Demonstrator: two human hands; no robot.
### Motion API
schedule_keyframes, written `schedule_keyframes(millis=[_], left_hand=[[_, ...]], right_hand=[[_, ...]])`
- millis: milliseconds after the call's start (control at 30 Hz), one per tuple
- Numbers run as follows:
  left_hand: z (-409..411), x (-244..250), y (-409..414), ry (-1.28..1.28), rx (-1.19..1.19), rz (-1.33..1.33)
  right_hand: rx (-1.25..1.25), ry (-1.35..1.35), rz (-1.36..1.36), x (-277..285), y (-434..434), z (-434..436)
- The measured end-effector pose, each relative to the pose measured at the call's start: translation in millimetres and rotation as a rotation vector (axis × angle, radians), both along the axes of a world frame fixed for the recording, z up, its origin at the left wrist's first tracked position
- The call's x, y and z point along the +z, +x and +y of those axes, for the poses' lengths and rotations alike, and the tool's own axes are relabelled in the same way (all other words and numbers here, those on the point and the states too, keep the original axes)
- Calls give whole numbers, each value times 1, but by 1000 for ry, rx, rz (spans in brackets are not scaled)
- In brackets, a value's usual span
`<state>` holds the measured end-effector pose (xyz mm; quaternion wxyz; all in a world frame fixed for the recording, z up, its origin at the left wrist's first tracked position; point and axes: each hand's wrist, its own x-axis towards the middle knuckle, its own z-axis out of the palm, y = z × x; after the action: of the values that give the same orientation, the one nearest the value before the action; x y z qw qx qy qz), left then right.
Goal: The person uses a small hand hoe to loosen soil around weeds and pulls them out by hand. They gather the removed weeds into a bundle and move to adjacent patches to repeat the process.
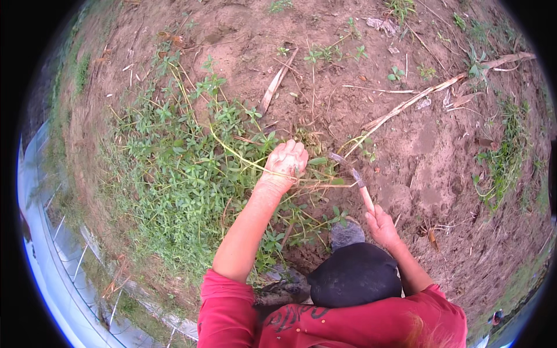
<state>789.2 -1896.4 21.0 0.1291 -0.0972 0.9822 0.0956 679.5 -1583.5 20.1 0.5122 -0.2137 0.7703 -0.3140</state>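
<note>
My left hand [287,160] is closed at the right edge of a broad patch of leafy green weeds [174,178]. Long weed stems run across its wrist and palm side, and it grips some of them. My right hand [383,226] holds the wooden handle of a small sickle [357,177]. The sickle's narrow curved blade points up and left, a short way right of my left hand. Thin pale stems stretch from my left hand towards the blade; whether they touch it I cannot tell.
Bare brown soil surrounds the weeds. A long dry stalk [409,102] lies at the upper right, and a dry leaf piece [279,81] above my left hand. Pulled-looking green weeds [504,156] lie far right. My dark-clad knee [354,274] and shoe [347,234] are close below.
</note>
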Motion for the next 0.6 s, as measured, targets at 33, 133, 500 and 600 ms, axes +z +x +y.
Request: schedule_keyframes(millis=[33, 133, 500, 600], left_hand=[[10, 6, 14, 78, -38, -11], [48, 26, 72, 123, -134, -117], [11, 155, 505, -362, 780, -1419], [12, 178, 480, -527, 996, -696]], right_hand=[[-63, 12, -112, 2, 0, 17], [-446, 107, -535, 22, -4, 19], [-254, -190, 103, 22, -35, -26], [-45, -155, 246, 10, -23, -41]])
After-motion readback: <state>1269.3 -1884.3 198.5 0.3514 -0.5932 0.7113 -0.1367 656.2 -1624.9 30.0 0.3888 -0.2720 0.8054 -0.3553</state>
